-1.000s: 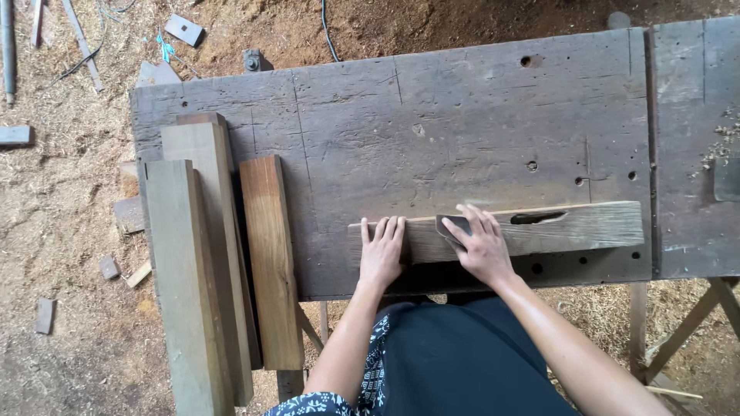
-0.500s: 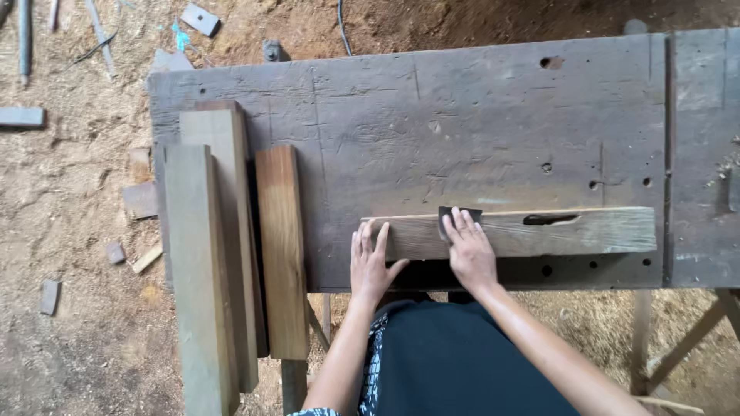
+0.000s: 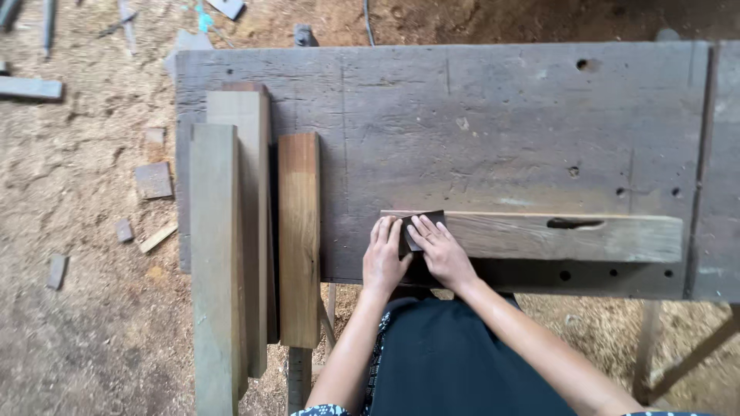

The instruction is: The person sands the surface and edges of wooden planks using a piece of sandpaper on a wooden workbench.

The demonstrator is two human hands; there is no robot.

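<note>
- On the far left, the floor [image 3: 77, 308] lies under loose, pale sawdust with small offcut blocks [image 3: 154, 179] scattered in it.
- At the left end of the tabletop [image 3: 501, 115], three sawn planks [image 3: 254, 231] lie side by side, lengthwise toward you: two greyish, one warmer brown, all flat-faced and square-edged.
- Your left hand [image 3: 384, 258] lies flat, fingers spread slightly, pressing down the left end of the long wooden strip [image 3: 563, 237] near the front edge of the tabletop.
- Your right hand [image 3: 443, 250] sits just beside it, fingers pressed flat on a dark sheet of sandpaper [image 3: 420, 227] at that same left end; neither hand is clenched.
- I judge the sanding to be partway at most: the paper sits at the strip's left end, and the surface to the right looks rough, grey and weathered, with a dark elongated slot [image 3: 574, 223].
- The tabletop itself is old, cracked, grey board with drilled holes.
</note>
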